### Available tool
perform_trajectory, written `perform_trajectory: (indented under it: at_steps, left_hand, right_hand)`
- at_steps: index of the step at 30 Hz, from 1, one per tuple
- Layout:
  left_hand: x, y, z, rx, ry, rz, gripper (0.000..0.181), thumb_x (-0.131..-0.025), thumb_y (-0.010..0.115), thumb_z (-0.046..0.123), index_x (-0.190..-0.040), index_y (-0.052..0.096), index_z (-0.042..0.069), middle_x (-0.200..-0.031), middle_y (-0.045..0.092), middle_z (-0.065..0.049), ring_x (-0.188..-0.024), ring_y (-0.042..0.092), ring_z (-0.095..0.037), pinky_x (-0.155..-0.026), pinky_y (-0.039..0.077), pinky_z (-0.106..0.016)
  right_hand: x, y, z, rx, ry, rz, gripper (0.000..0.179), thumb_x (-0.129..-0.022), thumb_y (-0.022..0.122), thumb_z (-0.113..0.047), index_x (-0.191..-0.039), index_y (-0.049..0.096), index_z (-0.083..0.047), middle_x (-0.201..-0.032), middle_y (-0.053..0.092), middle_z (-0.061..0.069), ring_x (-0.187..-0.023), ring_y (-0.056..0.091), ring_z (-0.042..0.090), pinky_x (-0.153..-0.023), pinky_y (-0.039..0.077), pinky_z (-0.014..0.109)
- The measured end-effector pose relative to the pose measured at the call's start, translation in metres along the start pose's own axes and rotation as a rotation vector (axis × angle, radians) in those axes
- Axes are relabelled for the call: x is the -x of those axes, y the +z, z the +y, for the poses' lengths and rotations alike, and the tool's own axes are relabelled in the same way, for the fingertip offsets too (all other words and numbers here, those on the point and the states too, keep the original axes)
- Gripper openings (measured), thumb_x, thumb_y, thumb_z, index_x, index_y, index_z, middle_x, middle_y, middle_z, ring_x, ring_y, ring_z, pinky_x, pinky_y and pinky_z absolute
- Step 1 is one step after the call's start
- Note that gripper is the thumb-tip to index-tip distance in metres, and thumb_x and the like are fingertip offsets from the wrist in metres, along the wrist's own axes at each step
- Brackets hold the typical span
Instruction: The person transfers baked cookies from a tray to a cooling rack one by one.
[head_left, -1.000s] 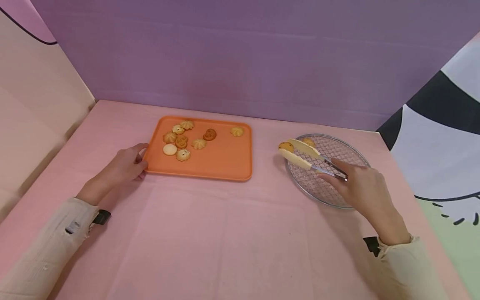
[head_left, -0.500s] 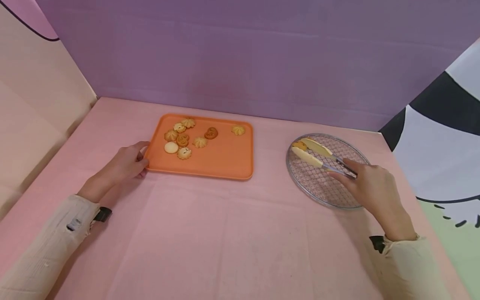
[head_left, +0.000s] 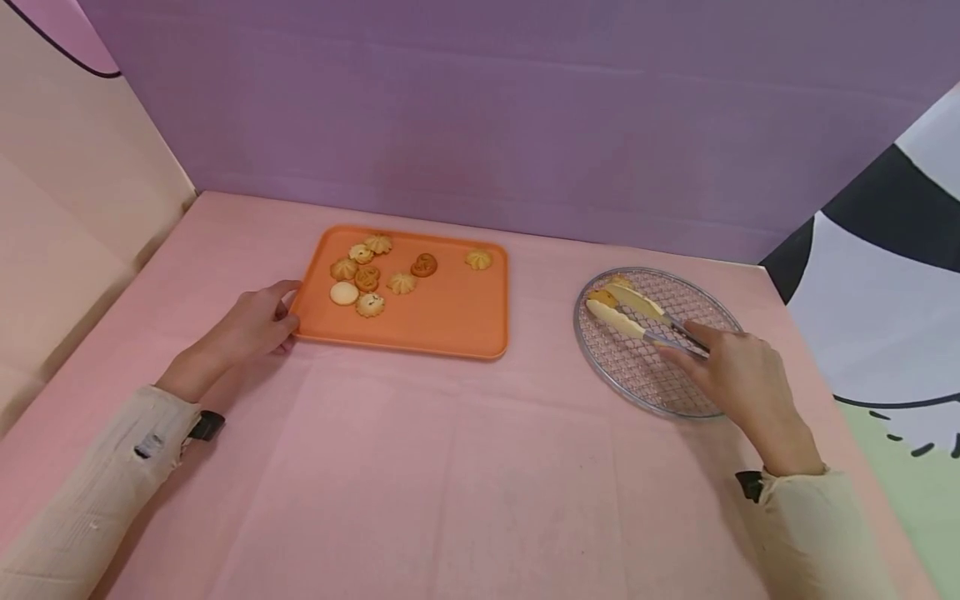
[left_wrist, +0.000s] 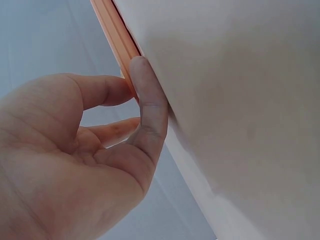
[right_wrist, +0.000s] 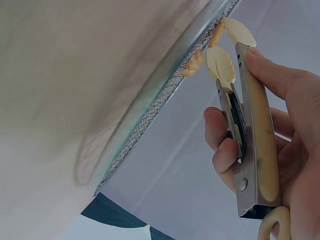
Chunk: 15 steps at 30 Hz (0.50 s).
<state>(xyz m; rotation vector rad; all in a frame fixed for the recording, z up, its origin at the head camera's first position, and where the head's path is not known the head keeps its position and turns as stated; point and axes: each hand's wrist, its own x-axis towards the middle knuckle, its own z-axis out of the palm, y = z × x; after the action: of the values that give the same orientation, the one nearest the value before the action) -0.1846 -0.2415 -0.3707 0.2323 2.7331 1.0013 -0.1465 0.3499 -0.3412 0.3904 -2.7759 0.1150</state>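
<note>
My left hand (head_left: 257, 321) pinches the left rim of an orange tray (head_left: 450, 317) between thumb and fingers; the left wrist view shows the fingertips on the tray edge (left_wrist: 114, 35). My right hand (head_left: 742, 375) grips metal tongs (right_wrist: 257, 130) with cream scalloped tips, low over the left part of a round wire rack (head_left: 660, 367). An orange-brown cookie (head_left: 602, 297) lies at the tong tips, which stand apart around it. Behind the far tip, a second, paler cookie (head_left: 621, 282) shows partly. Both cookies lie against the mesh in the right wrist view.
Several cookies lie on the tray, mostly on its left half, including a pale round cookie (head_left: 344, 293), a pretzel-shaped brown cookie (head_left: 423, 265) and a piped cookie (head_left: 478, 260) near the right back corner. A purple wall (head_left: 480, 125) rises behind the pink-covered table (head_left: 450, 467).
My right hand has moved the tongs and the orange-brown cookie rightward, from over the rack's left rim onto the mesh, then slightly lower. My left hand stays on the tray rim.
</note>
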Motion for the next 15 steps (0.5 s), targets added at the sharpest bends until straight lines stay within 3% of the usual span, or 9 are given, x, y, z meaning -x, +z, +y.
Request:
perform_trajectory:
  at_steps: [15]
  left_hand:
    - [0.0,0.0014,-0.0027,-0.011,0.001,0.016,0.056,-0.096,0.051,0.002,-0.148,0.033,-0.008,-0.085,0.062,-0.017,-0.063,0.064,-0.017,-0.057,0.056,-0.03]
  right_hand:
    - [-0.0009,0.0013,0.0009,-0.003,0.015,-0.028,0.054,-0.082,0.08,-0.039,-0.114,0.071,0.004,-0.06,0.063,0.017,-0.045,0.052,0.027,-0.041,0.041,0.045]
